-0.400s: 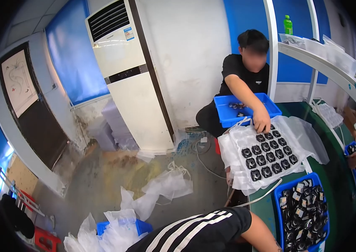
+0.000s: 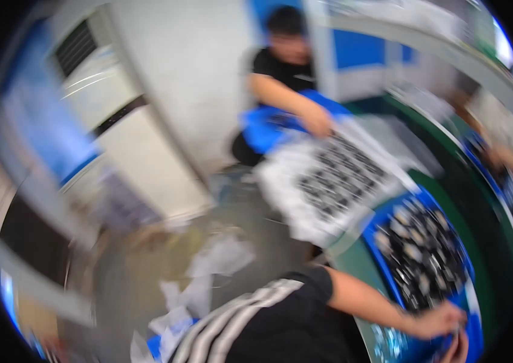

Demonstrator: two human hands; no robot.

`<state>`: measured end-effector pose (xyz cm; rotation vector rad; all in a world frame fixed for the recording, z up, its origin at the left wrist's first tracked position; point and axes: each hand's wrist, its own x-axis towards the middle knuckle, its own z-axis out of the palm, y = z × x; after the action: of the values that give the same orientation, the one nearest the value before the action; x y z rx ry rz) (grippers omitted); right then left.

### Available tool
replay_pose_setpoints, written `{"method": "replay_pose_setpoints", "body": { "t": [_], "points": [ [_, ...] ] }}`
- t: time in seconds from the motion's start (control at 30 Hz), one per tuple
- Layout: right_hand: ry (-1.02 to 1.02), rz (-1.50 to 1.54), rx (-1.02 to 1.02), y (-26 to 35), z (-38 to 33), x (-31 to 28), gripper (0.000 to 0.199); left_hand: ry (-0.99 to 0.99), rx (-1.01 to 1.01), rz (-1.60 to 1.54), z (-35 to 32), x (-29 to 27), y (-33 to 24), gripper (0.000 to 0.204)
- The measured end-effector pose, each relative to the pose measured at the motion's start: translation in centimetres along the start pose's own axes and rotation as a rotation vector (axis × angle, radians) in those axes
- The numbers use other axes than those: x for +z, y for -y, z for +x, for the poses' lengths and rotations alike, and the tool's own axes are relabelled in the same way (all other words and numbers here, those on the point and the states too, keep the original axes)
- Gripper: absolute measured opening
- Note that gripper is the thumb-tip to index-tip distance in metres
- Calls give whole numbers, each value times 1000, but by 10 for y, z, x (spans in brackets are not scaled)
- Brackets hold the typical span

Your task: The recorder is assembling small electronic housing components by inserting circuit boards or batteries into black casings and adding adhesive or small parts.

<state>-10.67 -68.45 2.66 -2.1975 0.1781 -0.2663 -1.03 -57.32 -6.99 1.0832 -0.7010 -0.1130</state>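
My left arm comes out of a black sleeve with white stripes and reaches right. My left hand [image 2: 436, 320] is above a blue tray [image 2: 476, 323] at the lower right, its fingers bent and drawn together. Whatever they may hold is too blurred to make out. Close against it, at the lower edge, is part of my right hand [image 2: 457, 348]; its fingers are smeared and partly cut off. Just beyond both hands stands a blue bin [image 2: 383, 266] heaped with small black parts [image 2: 419, 251], some showing pale faces.
Across the green table [image 2: 353, 261], a co-worker [image 2: 280, 66] reaches over a white sheet [image 2: 286, 187] bearing rows of black parts. Another person's hand [image 2: 504, 158] is at far right. Clear bags of bluish pieces [image 2: 389, 343] lie near my left forearm. Plastic wrapping [image 2: 220, 254] litters the floor.
The view has swung right and down, so the scene shifts left and blurs. My left hand, out of sight before, is now visible beside the right one. The co-worker still reaches over the sheet.
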Motion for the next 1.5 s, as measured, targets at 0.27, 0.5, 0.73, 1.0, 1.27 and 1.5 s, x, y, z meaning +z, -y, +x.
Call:
{"method": "replay_pose_setpoints", "body": {
  "t": [0.27, 0.5, 0.73, 1.0, 1.27, 1.5],
  "points": [
    [-133, 318, -124, 2, 21, 38, 7, 129, -449, -240, -7, -47, -63, 42],
    [-143, 228, -90, -1, 13, 18, 7, 238, -464, -217, 1, -31, -61, 42],
    [-146, 173, -101, -4, 16, 20, 10, 211, -464, -174, -2, -28, -61, 41],
    [-117, 117, -59, 1, 20, 20, 7, 214, -464, -114, -6, -32, -58, 43],
    [-132, 156, -69, 6, 17, 16, 20, 235, -403, 37, -9, -31, -67, 40],
    [-216, 40, -251, -2, 27, 20, 31, 178, -389, -51, -5, -27, -70, 38]
  ]
}}
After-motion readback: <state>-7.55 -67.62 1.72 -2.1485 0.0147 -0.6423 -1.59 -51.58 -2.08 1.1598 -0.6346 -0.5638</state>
